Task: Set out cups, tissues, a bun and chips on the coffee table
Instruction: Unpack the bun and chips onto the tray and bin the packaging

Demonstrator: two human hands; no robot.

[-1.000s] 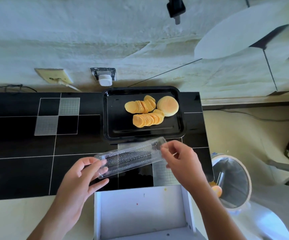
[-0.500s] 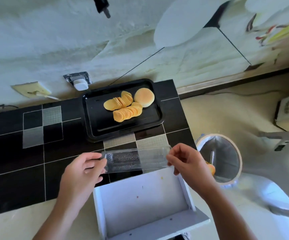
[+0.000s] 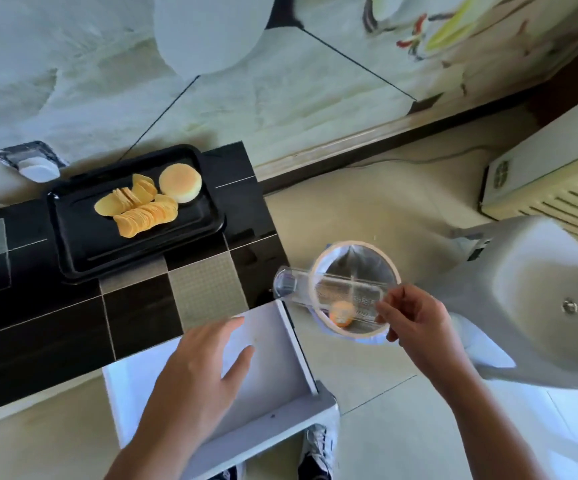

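At 6 o'clock, left hand [image 3: 197,368] spread flat and empty over the white drawer [image 3: 280,344]. At 4 o'clock, right hand [image 3: 415,320] pinching one end of the clear plastic tray [image 3: 332,289] above the lined bin [image 3: 355,289] — likely feather-light, thin, springy, slippery; best held by an end rim. Farther off at 10 o'clock, chips [image 3: 138,211] and bun [image 3: 180,182] on the black tray [image 3: 142,254] — brittle, soft. No legible writing.

The chips [image 3: 137,209] and the bun [image 3: 180,183] lie side by side on the tray [image 3: 135,251], bun rightmost; the tray sits on the table [image 3: 55,323]; right of the table stands the bin [image 3: 355,289], the plastic sleeve [image 3: 315,285] across its rim.
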